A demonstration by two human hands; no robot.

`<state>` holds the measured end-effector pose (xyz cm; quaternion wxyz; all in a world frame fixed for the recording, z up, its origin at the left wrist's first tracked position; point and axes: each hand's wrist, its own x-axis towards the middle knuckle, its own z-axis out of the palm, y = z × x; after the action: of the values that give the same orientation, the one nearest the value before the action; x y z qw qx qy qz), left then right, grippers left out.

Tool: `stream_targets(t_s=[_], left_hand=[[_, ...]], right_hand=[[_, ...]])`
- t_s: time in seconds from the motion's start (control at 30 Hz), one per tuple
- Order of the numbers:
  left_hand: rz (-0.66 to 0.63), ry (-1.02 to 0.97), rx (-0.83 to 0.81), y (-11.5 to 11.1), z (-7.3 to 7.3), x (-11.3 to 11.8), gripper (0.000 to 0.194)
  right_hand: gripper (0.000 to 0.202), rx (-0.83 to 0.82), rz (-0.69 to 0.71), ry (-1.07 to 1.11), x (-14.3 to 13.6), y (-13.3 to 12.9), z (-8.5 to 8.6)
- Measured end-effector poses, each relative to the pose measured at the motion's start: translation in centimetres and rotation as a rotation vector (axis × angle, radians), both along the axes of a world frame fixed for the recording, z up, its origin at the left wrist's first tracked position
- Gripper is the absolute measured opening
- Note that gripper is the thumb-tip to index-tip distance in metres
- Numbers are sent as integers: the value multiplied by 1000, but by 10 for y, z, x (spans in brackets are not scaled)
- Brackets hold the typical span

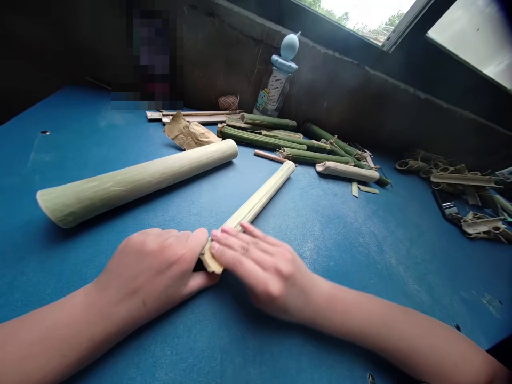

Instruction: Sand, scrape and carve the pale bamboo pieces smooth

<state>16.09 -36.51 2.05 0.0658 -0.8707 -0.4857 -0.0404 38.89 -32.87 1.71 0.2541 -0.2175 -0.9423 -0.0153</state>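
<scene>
A thin, pale, peeled bamboo stick points away from me on the blue table. My left hand is closed round its near end, with the thumb below it. My right hand lies over the same end, its fingers together and pressed on a piece of tan sandpaper. That piece shows between the two hands at the stick's tip; how far it wraps under the fingers is hidden. A thicker pale bamboo tube rests on the table beyond my left hand.
Behind lie crumpled brown paper, green bamboo pieces, a twine ball and a clear bottle with a blue lid. A short pale bamboo piece is right of them. Bamboo scraps crowd the far right of the blue table.
</scene>
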Motion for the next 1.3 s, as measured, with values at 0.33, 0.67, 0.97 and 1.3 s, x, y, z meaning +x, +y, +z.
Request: stream_targets(t_s=[0.33, 0.67, 0.97, 1.3], left_hand=[[-40, -111, -17, -7, -5, 1, 44], [85, -64, -193, 2, 1, 3, 30], [133, 5, -225, 3, 5, 7, 41], [132, -121, -287, 2, 22, 9, 39]], right_hand=[[34, -155, -6, 13, 0, -5, 7], [35, 23, 157, 5, 6, -1, 4], [39, -18, -160, 128, 32, 47, -3], [33, -206, -730, 206, 51, 161, 34]])
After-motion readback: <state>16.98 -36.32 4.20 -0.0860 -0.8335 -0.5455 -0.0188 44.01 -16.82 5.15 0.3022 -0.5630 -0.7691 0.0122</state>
